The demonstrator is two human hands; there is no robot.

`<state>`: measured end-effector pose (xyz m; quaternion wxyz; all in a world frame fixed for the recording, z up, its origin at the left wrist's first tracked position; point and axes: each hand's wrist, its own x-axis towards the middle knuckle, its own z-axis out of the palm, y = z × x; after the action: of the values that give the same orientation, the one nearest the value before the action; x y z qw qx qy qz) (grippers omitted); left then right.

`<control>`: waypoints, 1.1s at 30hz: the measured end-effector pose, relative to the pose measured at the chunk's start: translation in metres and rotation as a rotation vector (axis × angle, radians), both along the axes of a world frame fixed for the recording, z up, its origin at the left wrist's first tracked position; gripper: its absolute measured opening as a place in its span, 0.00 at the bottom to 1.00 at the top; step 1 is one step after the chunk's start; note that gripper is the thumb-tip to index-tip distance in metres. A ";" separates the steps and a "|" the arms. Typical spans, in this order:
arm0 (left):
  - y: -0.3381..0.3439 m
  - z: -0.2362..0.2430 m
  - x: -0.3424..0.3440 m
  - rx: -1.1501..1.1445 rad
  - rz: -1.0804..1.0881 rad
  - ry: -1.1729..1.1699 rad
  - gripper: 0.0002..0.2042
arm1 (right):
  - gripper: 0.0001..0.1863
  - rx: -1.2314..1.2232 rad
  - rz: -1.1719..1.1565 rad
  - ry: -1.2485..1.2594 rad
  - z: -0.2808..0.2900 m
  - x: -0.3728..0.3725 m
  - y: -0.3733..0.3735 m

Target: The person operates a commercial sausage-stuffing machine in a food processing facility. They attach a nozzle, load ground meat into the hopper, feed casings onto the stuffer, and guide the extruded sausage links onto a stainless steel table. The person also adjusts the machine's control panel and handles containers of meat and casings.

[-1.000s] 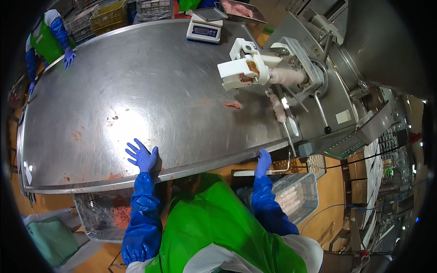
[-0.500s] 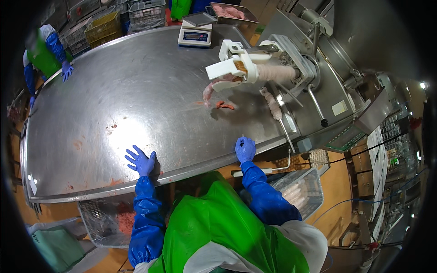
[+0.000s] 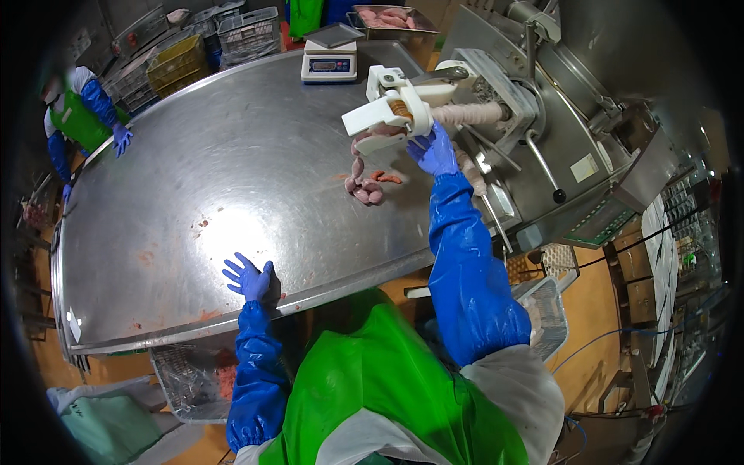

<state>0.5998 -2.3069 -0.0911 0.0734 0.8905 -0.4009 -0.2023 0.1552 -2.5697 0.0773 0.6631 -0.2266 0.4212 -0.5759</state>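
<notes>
Head-worn fisheye, left of a pair, is looking down and forward over the wearer's green apron (image 3: 349, 349) — bench (image 3: 194, 155) is filling the middle at near range, curving toward the dark rim — both blue sleeves (image 3: 473, 294) are showing above the lower edge.

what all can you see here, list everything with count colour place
Steel table: one, grey, centre
Scale: one, white, table's far edge
Filling machine: one, grey, right
Attachment: one, white, machine's front
Ruffled casings: two, pale pink, right of attachment
Sausage links: several, pink, near attachment
Meat scraps: several, reddish, on table
Meat tray: one, grey, beyond scale
Crates: several, grey and yellow, around table
Folded bundle: one, pale green, lower left
Co-worker: at least one, green and blue, far left
Left gloved hand: one, blue, on table
Right gloved hand: one, blue, at attachment
</notes>
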 end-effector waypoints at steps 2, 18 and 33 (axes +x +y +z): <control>0.000 0.002 0.000 0.009 0.007 0.000 0.55 | 0.18 0.065 0.070 -0.097 0.005 0.008 -0.012; 0.001 -0.007 -0.002 -0.017 0.011 0.001 0.55 | 0.12 -0.150 -0.031 1.326 -0.179 -0.046 0.185; 0.002 -0.007 -0.002 0.018 -0.009 -0.060 0.53 | 0.08 -0.397 -0.301 1.603 -0.174 -0.017 0.217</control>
<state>0.5978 -2.3044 -0.0976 0.0524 0.8949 -0.4052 -0.1795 0.1386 -2.3530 -0.0969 0.0270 -0.6210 0.6814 -0.3864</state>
